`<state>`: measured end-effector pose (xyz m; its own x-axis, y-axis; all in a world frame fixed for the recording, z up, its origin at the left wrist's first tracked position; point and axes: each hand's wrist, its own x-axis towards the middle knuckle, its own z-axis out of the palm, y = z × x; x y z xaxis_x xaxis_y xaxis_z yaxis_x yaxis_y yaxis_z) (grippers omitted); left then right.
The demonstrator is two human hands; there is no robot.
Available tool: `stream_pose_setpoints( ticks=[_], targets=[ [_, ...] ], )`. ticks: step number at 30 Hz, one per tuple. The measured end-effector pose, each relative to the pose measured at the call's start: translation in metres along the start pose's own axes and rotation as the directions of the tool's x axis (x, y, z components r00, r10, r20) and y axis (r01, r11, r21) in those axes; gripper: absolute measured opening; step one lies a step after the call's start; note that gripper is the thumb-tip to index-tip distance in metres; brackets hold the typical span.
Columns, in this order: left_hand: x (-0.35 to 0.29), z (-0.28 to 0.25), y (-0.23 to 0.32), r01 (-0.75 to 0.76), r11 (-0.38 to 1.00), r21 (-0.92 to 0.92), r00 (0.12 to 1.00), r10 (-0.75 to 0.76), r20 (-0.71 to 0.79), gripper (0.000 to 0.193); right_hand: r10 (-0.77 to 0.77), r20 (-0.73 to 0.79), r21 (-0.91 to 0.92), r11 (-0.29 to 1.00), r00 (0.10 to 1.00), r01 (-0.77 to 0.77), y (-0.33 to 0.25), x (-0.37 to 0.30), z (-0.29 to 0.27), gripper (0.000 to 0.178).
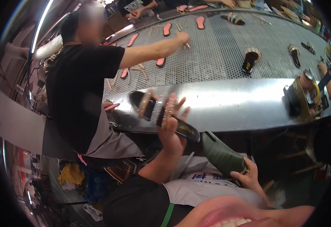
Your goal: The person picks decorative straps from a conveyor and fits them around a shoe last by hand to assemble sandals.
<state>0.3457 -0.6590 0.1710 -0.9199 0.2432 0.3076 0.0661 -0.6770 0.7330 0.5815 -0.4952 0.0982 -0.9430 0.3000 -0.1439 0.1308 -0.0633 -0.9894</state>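
My left hand (172,138) is raised at the near edge of the metal ledge, its fingers round a black slide sandal (189,130) with a glittery rose-gold strap. Close beyond it are a silver glittery strap (157,110) and a gold glittery strap (145,103) on black soles; whether my hand also holds these I cannot tell. Lower down and to the right, my right hand (249,176) grips the wide end of a green shoe last (222,155) above my grey apron (186,191). The last's narrow end points up toward the ledge.
A person in black (78,83) stands at the left, one arm reaching over the mesh conveyor (210,49). Pink sandal soles (167,29) and strapped black sandals (251,60) lie on it. A tape dispenser (305,94) stands on the metal ledge (229,102) at right.
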Motion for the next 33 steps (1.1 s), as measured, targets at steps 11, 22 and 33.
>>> stream_pose_setpoints(
  ticks=[11, 22, 33],
  targets=[
    [0.094, -0.014, -0.081, 0.739, 0.673, 0.025, 0.62, -0.694, 0.367, 0.057, -0.288, -0.398, -0.24, 0.949, 0.871, 0.204, -0.012, 0.04, -0.028, 0.051],
    [0.319, -0.114, -0.146, -0.154, 0.239, 0.959, 0.988, 0.05, 0.147, 0.055, -0.521, -0.24, -0.637, 0.721, 0.819, 0.272, -0.027, 0.108, -0.014, 0.047],
    [0.305, -0.175, -0.108, 0.26, 0.495, 0.829, 0.953, 0.004, -0.301, 0.033, -0.567, -0.212, -0.662, 0.682, 0.796, 0.31, -0.039, 0.103, -0.004, 0.049]
  ],
)
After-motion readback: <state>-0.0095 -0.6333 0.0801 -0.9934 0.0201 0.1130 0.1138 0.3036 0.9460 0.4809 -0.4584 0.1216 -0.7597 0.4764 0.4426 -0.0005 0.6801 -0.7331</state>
